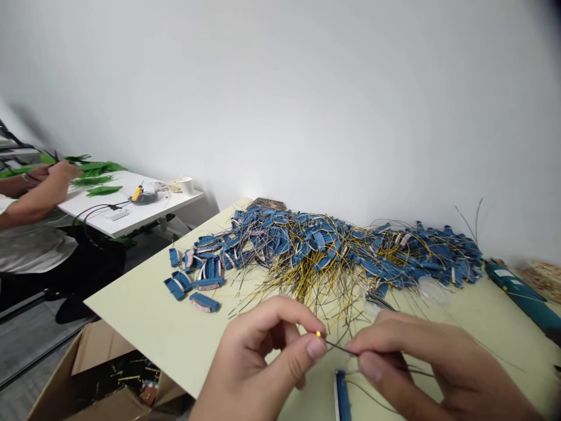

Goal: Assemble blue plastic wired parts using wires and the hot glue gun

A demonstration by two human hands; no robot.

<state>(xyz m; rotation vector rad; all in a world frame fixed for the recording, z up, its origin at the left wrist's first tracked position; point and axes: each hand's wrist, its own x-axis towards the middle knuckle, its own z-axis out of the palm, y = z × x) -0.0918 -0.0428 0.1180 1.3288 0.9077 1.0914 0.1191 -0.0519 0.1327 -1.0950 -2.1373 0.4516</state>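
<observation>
Thumb and forefinger of my left hand (280,356) are pinched together on the end of a thin black wire (335,346). A small bright yellow tip (318,334) shows between them; whether it is a bulb or bare wire I cannot tell. My right hand (421,362) grips the same wire a short way along, and more thin wire trails out behind its fingers. Just below the hands lies a blue boat-shaped piece (342,397), partly cut off by the frame, with a thin wire running from it toward my right hand.
A long heap of blue pieces with black and yellow wires (307,240) lies along the wall. Several loose blue pieces (204,302) sit at its left. A green tool (521,292) is at right, a cardboard box (105,351) lower left. A co-worker's hands (61,172) hold green leaves at a white table (175,202).
</observation>
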